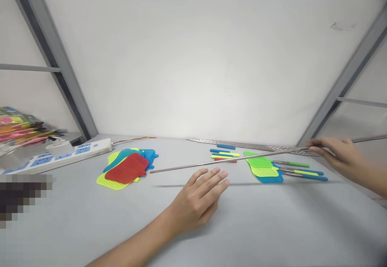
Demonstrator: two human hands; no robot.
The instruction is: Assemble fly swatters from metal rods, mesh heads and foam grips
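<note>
My right hand pinches a long thin metal rod near its right part. The rod slants across the table, its left tip near a pile of fly swatter heads in red, blue and yellow. My left hand is below the rod, palm down with fingers stretched out, holding nothing. Behind the rod lie several coloured handle grips. Between my hands, further right, are fly swatters with rods and grips attached, their green and blue heads overlapping.
A bundle of metal rods lies along the back wall. At the left stands a white power strip with plugs, and beyond it a heap of colourful packaged items. Grey metal posts frame both sides.
</note>
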